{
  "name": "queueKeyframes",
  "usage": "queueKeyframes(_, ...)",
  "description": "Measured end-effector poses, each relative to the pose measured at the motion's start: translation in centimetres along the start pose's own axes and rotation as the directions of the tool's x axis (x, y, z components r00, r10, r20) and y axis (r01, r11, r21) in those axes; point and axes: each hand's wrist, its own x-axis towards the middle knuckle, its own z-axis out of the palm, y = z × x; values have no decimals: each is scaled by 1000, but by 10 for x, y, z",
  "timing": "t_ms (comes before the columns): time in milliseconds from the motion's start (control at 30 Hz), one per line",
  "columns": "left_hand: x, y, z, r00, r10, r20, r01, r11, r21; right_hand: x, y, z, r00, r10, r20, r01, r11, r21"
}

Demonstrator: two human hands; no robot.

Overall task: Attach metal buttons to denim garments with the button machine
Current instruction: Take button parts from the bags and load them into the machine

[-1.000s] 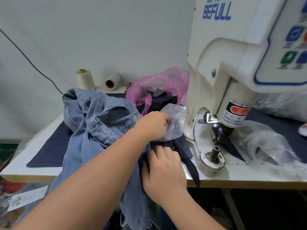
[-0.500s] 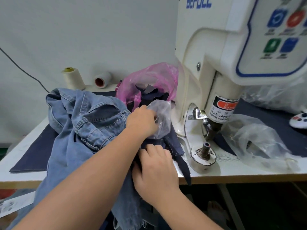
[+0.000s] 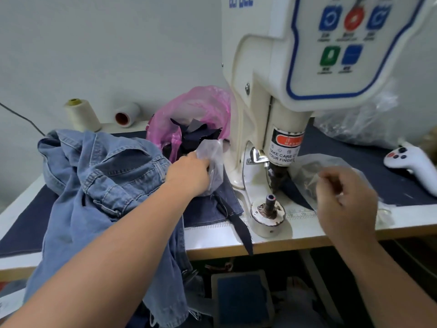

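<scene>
I see one light blue denim garment (image 3: 94,185), faded and crumpled, heaped on the left part of the table (image 3: 236,237) with its lower half hanging over the front edge; a seamed band and stitched placket show in the folds. The button machine (image 3: 272,91) stands at the middle right, cream with a blue-edged panel carrying five coloured keys, a warning label on its head, and one round lower post (image 3: 269,207) on the base below. My left hand (image 3: 189,176) is at a small clear bag (image 3: 214,162) just beside the machine's column, fingers curled onto the plastic and gripping it. My right hand (image 3: 345,204) hovers over a second, flatter clear bag (image 3: 331,166) to the right of the post; its fingers are bent and blurred, and I cannot tell whether it pinches anything. I count two thread cones (image 3: 82,114) by the wall, one upright and one on its side, one pink bag (image 3: 194,114) holding dark fabric scraps, one dark denim piece (image 3: 212,209) under the left hand, and one white controller (image 3: 411,162) at the far right.
</scene>
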Motion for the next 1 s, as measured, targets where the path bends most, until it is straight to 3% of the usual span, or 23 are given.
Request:
queueKeyframes(100,1,2,4,1000,-3,-4,3,1000,-12,15,31,-2,962,222,162,-197,968,-156)
queueKeyframes(233,3,0,5,997,-5,-78,1,998,-60,10,41,-2,976,199,91,-175,959,-222)
queueKeyframes(333,3,2,4,996,3,-87,-7,999,-53,9,43,-5,960,267,82,-242,942,-233)
queueKeyframes(400,4,4,3,997,-6,-82,3,999,-42,10,46,-8,933,326,153,-265,909,-320)
queueKeyframes(533,6,9,3,996,-42,-82,39,999,-32,22,50,-14,862,380,336,-133,809,-573)
queueKeyframes(733,6,12,1,999,-20,-36,19,1000,-11,28,50,-14,753,441,489,-142,834,-533)
queueKeyframes(1000,5,9,3,993,-66,-99,57,994,-95,25,47,-8,810,425,405,-140,810,-570)
